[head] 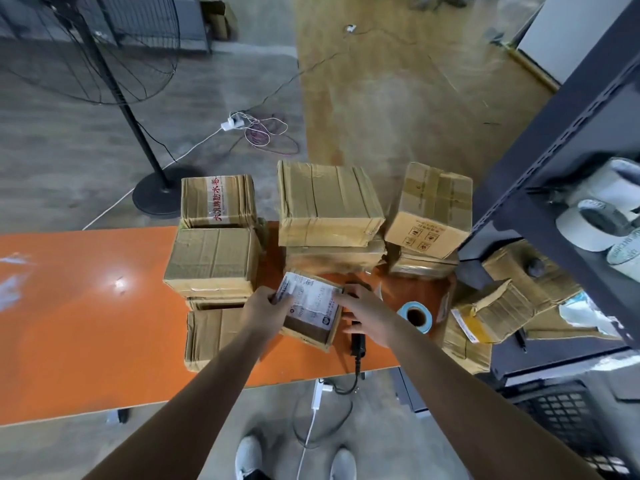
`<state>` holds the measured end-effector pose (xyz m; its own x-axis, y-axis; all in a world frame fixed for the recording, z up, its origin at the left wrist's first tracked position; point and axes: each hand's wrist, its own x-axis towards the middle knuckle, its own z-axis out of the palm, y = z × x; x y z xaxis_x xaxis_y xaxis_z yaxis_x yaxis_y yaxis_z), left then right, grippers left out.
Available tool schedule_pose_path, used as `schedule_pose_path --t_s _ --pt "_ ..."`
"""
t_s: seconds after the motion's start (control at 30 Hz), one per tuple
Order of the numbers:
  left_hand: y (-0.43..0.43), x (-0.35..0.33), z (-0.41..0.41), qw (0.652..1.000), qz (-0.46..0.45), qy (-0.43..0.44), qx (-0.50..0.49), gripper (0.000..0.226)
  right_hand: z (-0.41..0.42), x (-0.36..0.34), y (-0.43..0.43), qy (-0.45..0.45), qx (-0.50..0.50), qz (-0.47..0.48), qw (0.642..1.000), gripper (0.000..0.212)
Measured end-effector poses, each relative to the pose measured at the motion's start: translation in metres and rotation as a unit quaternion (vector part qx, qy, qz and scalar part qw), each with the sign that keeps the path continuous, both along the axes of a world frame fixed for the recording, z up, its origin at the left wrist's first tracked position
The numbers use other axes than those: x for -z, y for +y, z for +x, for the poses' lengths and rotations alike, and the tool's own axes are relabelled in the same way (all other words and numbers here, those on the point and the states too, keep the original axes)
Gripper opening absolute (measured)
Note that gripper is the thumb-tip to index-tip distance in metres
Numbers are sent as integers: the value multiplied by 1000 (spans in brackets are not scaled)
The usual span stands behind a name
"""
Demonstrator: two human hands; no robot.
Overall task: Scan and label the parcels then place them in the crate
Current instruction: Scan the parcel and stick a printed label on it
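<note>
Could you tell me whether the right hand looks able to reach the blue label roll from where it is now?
Probably yes: the right hand rests just beside the blue label roll, with bare orange table between them.

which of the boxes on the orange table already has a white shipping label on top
The small box held between the left hand and right hand; the stacked boxes behind show bare cardboard tops.

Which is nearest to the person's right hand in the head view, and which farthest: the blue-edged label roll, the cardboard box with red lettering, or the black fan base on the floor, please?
From the right hand:
1. Blue-edged label roll, just to its right on the orange table.
2. Cardboard box with red lettering, at the table's far edge, to the left.
3. Black fan base, on the floor beyond the table, farther left.
</note>
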<state>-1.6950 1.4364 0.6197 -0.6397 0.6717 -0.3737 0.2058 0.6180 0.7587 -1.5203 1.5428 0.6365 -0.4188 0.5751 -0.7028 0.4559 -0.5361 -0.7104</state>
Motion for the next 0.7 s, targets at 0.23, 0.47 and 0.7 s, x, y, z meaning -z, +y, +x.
schedule_pose_path --t_s 0.23,0.47,0.7 --pt "-2 15 7 997 -9 -75 -16 19 -7 11 -5 -31 16 82 996 27" --pt "-4 20 11 998 28 -18 48 16 -4 20 -10 -71 -39 100 992 16" --pt "7 24 20 998 -21 7 62 54 0 30 -23 -108 -98 92 985 19"
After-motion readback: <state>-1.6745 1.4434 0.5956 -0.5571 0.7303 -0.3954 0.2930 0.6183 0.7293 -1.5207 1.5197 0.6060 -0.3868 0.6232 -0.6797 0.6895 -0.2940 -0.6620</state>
